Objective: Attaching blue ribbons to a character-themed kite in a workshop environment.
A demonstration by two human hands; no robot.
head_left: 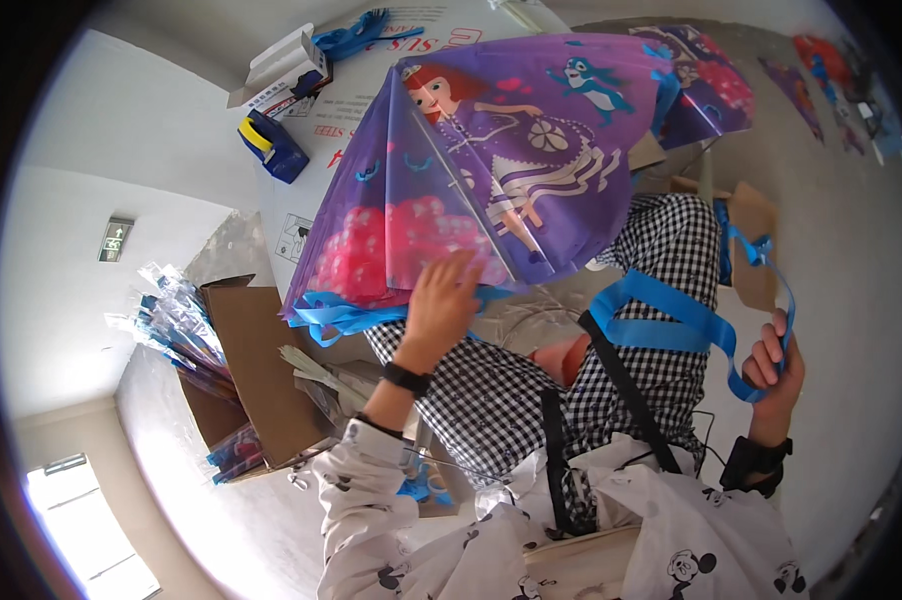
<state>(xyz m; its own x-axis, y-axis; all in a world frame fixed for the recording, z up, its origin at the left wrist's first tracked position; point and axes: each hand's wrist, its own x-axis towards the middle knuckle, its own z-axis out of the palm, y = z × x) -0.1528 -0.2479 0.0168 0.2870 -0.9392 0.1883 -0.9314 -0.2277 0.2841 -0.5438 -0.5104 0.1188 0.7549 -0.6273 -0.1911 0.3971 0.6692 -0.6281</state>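
A purple kite (541, 175) printed with a red-haired figure, a blue squirrel and pink flowers lies across my knees and the table, with a thin rod along it. My left hand (445, 305) rests on its lower part, fingers spread over the film; the fingertips lie on the pink print. Blue ribbon (346, 315) gathers at the kite's lower left edge. At the right, my right hand (776, 365) is closed around a long blue ribbon (661, 328), which loops over my thigh and also runs up towards a cardboard box.
A blue tape dispenser (273, 146) and an opened white box (289, 75) sit on the printed table board (356, 110). Left stands a cardboard box (271, 370) of wrapped kites. Another cardboard box (754, 240) stands right of my knee. More colourful kites lie at the far right.
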